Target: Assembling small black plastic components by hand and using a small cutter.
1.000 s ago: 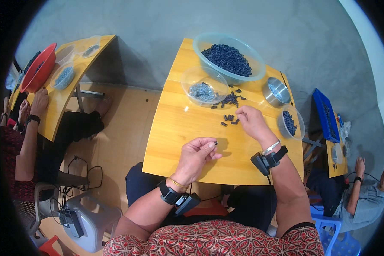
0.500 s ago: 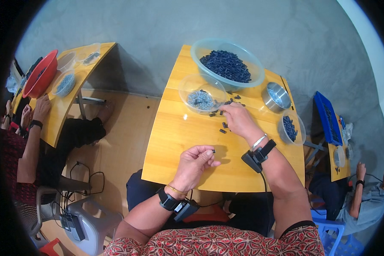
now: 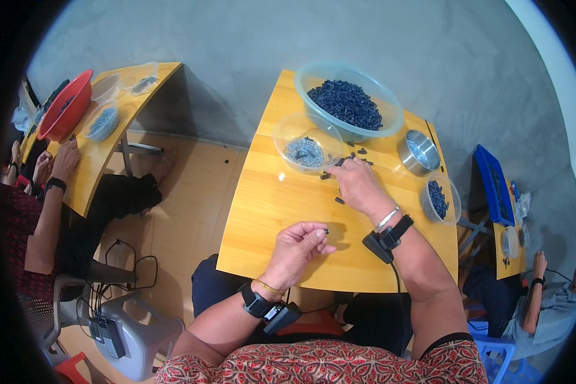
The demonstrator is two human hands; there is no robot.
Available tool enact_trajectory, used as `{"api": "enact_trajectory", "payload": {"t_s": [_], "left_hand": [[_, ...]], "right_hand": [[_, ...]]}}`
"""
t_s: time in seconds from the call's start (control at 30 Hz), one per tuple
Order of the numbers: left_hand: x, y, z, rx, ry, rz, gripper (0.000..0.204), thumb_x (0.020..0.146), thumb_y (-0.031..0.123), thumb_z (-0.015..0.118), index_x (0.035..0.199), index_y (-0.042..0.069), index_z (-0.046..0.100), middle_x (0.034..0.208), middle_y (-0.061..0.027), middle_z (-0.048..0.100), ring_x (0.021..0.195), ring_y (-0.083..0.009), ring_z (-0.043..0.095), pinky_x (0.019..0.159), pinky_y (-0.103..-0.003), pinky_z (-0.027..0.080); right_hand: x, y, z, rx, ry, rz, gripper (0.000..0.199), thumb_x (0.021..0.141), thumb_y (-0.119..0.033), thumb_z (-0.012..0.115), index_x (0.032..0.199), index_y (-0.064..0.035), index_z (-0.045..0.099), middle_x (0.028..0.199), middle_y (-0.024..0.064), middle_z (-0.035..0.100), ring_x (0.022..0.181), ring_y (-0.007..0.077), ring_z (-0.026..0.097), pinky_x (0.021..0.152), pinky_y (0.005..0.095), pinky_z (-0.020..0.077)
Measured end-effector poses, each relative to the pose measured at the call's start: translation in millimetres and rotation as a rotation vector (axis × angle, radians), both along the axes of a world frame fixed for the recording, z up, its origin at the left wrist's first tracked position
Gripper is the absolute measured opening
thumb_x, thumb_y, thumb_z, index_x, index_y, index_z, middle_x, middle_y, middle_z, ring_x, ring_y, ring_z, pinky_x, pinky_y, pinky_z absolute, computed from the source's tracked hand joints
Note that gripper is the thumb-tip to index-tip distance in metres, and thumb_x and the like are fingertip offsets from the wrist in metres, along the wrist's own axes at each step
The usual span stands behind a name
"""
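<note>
My left hand is raised over the near part of the yellow table, its thumb and fingers pinching a small dark plastic piece. Farther forward, my right hand reaches down to the tabletop with its fingers drawn together among loose dark pieces; anything between its fingertips is hidden. Just beyond those fingertips stands a clear bowl with small silvery metal parts in it. Behind it sits a large translucent bluish bowl heaped with the same dark pieces.
Right of my right hand are a steel bowl of small shiny parts and a clear tub of dark pieces. People sit at tables to both sides, with a red basin on the left and a blue tray on the right.
My right hand's fingertips have shifted from beside the clear bowl's edge onto the loose pieces, which lie somewhat differently. My left hand keeps its pinch. The whole view has moved slightly.
</note>
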State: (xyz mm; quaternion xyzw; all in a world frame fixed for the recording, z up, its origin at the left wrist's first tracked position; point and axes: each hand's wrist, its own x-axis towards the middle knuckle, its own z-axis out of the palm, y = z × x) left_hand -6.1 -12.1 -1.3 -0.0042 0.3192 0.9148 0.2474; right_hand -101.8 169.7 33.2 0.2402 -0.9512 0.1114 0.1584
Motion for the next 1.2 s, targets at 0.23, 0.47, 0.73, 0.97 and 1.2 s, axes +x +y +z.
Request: {"api": "enact_trajectory", "payload": {"t_s": [0.23, 0.47, 0.73, 0.97, 1.2], "left_hand": [[1.0, -0.1, -0.8, 0.001, 0.0, -0.002, 0.012, 0.086, 0.004, 0.053, 0.096, -0.001, 0.058, 0.076, -0.0039, 0.056, 0.067, -0.0109, 0.054, 0.072, -0.034, 0.054], [0.4, 0.6, -0.2, 0.015, -0.013, -0.003, 0.012, 0.086, 0.003, 0.053, 0.096, -0.001, 0.058, 0.076, -0.0042, 0.057, 0.067, -0.0106, 0.054, 0.072, -0.033, 0.054], [1.6, -0.7, 1.4, -0.006, -0.001, 0.001, 0.012, 0.086, 0.004, 0.053, 0.096, 0.0, 0.058, 0.076, -0.004, 0.057, 0.067, -0.0105, 0.054, 0.072, -0.033, 0.054], [0.2, -0.9, 0.4, 0.011, -0.001, -0.004, 0.012, 0.086, 0.004, 0.053, 0.096, 0.0, 0.058, 0.077, -0.004, 0.057, 0.067, -0.0104, 0.054, 0.073, -0.033, 0.054], [0.4, -1.6, 0.6, 0.011, -0.005, 0.002, 0.012, 0.086, 0.004, 0.053, 0.096, 0.0, 0.058, 0.076, -0.0038, 0.056, 0.067, -0.0106, 0.053, 0.073, -0.034, 0.054]], "right_hand": [[8.6, -0.5, 6.6, 0.119, 0.002, 0.005, 0.022, 0.074, -0.003, 0.05, 0.089, -0.0078, 0.065, 0.079, 0.0113, 0.054, 0.082, 0.0287, 0.05, 0.076, 0.0389, 0.0388], [6.7, 16.4, 3.0, -0.09, -0.08, -0.005, 0.014, 0.075, -0.004, 0.054, 0.087, -0.0044, 0.062, 0.079, 0.0126, 0.056, 0.078, 0.0314, 0.051, 0.074, 0.0386, 0.0414], [-1.1, 5.2, 0.2, -0.038, 0.008, 0.035, 0.013, 0.075, -0.002, 0.052, 0.085, -0.0035, 0.061, 0.079, 0.0119, 0.056, 0.078, 0.0303, 0.05, 0.073, 0.0389, 0.0415], [-0.5, 3.1, -2.5, 0.099, -0.054, 0.042, 0.01, 0.07, 0.001, 0.05, 0.077, -0.0018, 0.058, 0.077, 0.0128, 0.054, 0.082, 0.0291, 0.049, 0.075, 0.0381, 0.0404], [-6.3, 8.4, -7.7, -0.02, -0.092, 0.075, 0.008, 0.071, 0.002, 0.05, 0.076, -0.0005, 0.056, 0.076, 0.0144, 0.055, 0.08, 0.0319, 0.049, 0.076, 0.0387, 0.0417]]}}
